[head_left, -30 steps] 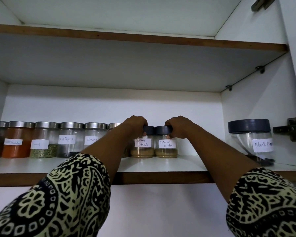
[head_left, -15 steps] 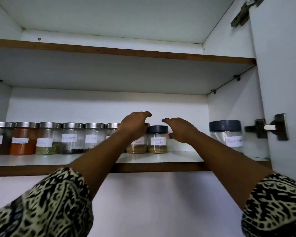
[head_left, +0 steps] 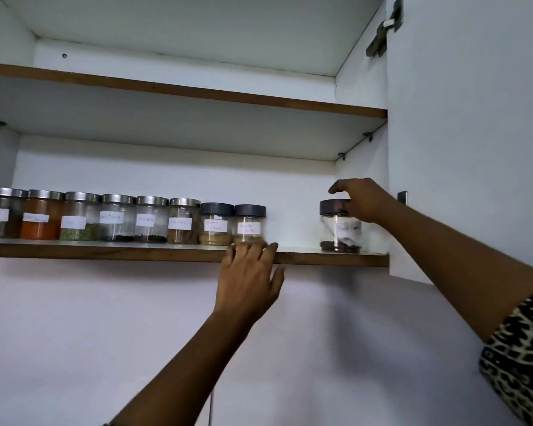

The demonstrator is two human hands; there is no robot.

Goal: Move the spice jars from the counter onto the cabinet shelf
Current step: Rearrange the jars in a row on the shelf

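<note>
A row of labelled spice jars [head_left: 117,218] with steel lids stands on the lower cabinet shelf [head_left: 105,253]. Two dark-lidded jars follow to the right, the garam masala jar [head_left: 216,225] and the coriander jar [head_left: 249,225]. Further right, apart from the row, stands a larger dark-lidded jar [head_left: 339,232] holding a few dark grains. My right hand [head_left: 363,201] curls round its lid from the right. My left hand [head_left: 248,278] is below the coriander jar, its straight fingers resting on the shelf's front edge and holding nothing.
The open cabinet door [head_left: 474,118] hangs at the right with a hinge [head_left: 385,29] near the top. An upper shelf [head_left: 197,91] runs above the jars. A gap of bare shelf lies between the coriander jar and the larger jar. White wall is below the shelf.
Both hands left the two small dark-lidded jars. My left hand dropped to the shelf's front edge. My right hand moved right onto the larger jar's lid. The view shifted left.
</note>
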